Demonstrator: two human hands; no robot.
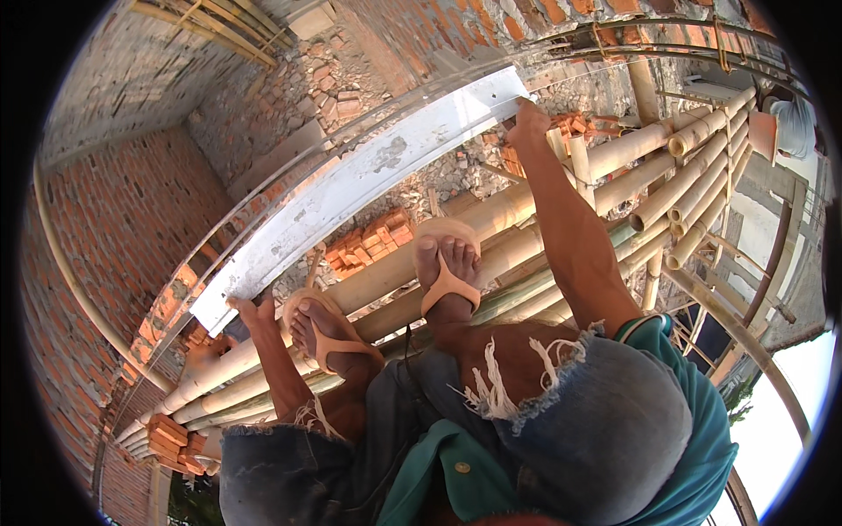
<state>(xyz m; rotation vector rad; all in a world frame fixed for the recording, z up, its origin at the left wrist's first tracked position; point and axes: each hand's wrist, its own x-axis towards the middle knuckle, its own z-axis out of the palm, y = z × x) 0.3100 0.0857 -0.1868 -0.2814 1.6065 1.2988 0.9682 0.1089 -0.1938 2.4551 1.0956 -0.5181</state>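
Observation:
A long white board (351, 188) with worn grey patches stretches from lower left to upper right along the top of a brick wall. My right hand (529, 125) is closed on its far right end, the arm reaching straight out. Near its lower left end, my left hand (253, 309) is closed at the near edge, fingers partly hidden. Thin steel rods (303, 156) run along the board's far side. My sandalled feet rest on bamboo poles (504, 206) between my hands and knees.
Stacked bricks (373, 241) lie below, beyond the poles; more bricks (171, 443) sit at the lower left. Rubble (329, 83) covers the ground past the board. Brick walls (132, 210) rise at left. Another person (794, 123) is at the far right, near the bamboo pole ends.

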